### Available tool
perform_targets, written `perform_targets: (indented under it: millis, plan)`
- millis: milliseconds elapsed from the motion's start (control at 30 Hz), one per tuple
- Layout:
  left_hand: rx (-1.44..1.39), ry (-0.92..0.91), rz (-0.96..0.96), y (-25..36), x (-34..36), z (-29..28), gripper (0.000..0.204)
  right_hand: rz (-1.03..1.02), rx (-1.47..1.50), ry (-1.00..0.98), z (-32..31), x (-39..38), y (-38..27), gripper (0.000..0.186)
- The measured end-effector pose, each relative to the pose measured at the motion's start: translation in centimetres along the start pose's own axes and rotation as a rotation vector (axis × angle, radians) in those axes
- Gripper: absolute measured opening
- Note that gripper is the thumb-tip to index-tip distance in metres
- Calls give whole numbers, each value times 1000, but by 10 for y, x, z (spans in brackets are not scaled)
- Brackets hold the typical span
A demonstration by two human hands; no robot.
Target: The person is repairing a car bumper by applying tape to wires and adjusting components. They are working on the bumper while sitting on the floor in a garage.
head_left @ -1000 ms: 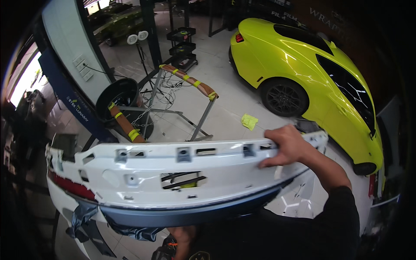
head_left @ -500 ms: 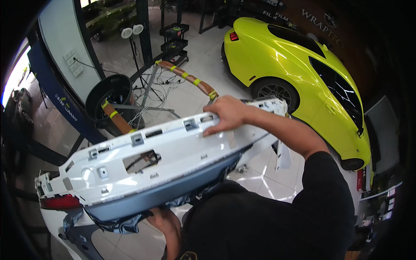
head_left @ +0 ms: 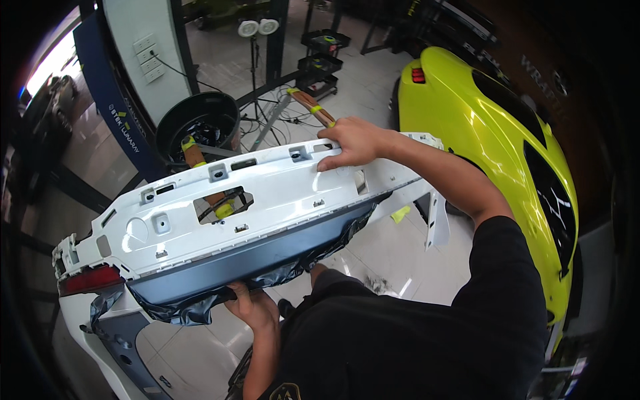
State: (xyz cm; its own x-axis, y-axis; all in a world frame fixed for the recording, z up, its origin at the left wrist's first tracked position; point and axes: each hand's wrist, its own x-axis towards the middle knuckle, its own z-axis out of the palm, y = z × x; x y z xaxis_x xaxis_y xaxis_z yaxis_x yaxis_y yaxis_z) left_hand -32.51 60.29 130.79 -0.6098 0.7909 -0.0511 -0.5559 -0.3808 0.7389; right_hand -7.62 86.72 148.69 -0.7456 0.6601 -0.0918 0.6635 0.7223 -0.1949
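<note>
While, in the head view, my right grip (head_left: 357,143) pinched the upper edge of the white bumper (head_left: 280,193), tilted before a padded stand (head_left: 312,105), my left grip (head_left: 255,308) was at its lower edge, how far closed I couldn't tell. Blue-grey film (head_left: 257,252) there looked smooth, so I judged covering mostly done; its loose, crumpled margin (head_left: 177,313) seemed left. Some left fingers, and whether the stand bore anything, were hidden.

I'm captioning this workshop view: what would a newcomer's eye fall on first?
Probably the glossy yellow-green car at the right. Next, the long, white, bumper-like panel across the middle, with the right hand on its upper edge and the left hand at the crumpled, blue-grey film along its lower side.
</note>
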Motion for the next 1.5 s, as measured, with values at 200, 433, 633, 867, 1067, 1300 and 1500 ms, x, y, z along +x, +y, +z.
perform_targets:
  millis: [200,433,633,867,1067,1300,1500]
  plan:
    - [-14,114,16,-82,83,62,65,-105,10,-87,1,106,120,74]
    - [-73,236,10,-180,178,91,52,-127,-47,-252,24,235,225,95]
    - [-107,322,12,-241,232,70,55,-146,-56,-371,73,320,258,98]
    - [-83,479,-3,-270,250,24,37,-132,-135,-466,118,374,250,99]
    - [-102,523,-112,-264,259,16,51,-84,-115,-452,140,384,234,94]
    - [224,483,-550,-238,251,11,64,-116,-8,-388,164,378,243,79]
    - [741,342,-630,-205,252,14,58,-130,104,-27,163,346,205,58]
